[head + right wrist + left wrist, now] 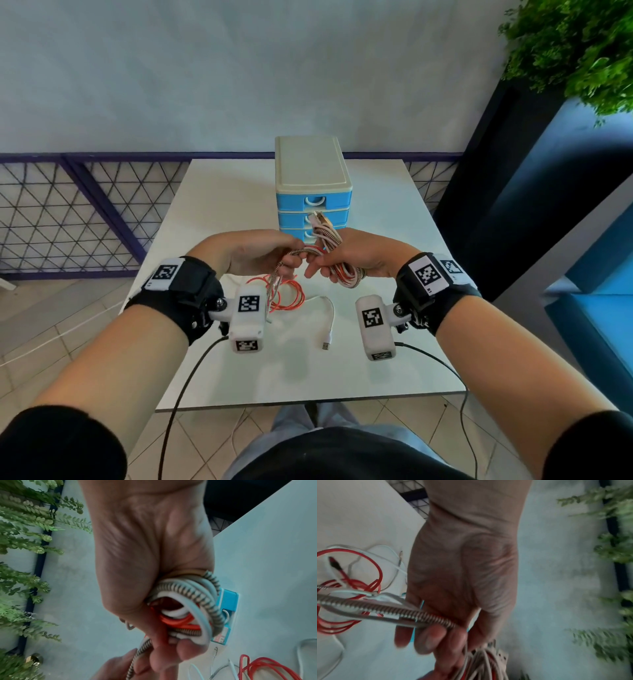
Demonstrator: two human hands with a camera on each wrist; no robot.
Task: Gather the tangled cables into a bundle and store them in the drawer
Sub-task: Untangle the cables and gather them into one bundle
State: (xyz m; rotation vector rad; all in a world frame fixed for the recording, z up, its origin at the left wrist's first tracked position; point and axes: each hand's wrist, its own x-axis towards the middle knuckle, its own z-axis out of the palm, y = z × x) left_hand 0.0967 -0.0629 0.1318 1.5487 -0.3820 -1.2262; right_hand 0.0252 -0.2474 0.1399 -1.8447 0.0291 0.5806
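Observation:
My right hand (337, 265) grips a coiled bundle of cables (346, 274), white, red and striped braided ones, with loops sticking up above the fist; the bundle (185, 609) fills the palm of the right hand (154, 574). My left hand (270, 255) pinches the striped braided cable (301, 253) that runs across to the bundle. In the left wrist view the braided cable (402, 612) passes under the curled fingers (429, 638). Loose red cable (291, 294) and a white USB cable (329, 318) trail down onto the white table (376, 291). The blue drawer unit (313, 192) stands behind, its drawers closed.
The table's front edge (308, 404) lies close to my body. A green plant (575, 51) and a dark blue partition (513, 205) stand at the right. A mesh fence (68, 219) runs along the wall at the left. Black wrist-camera leads (185, 383) hang below both arms.

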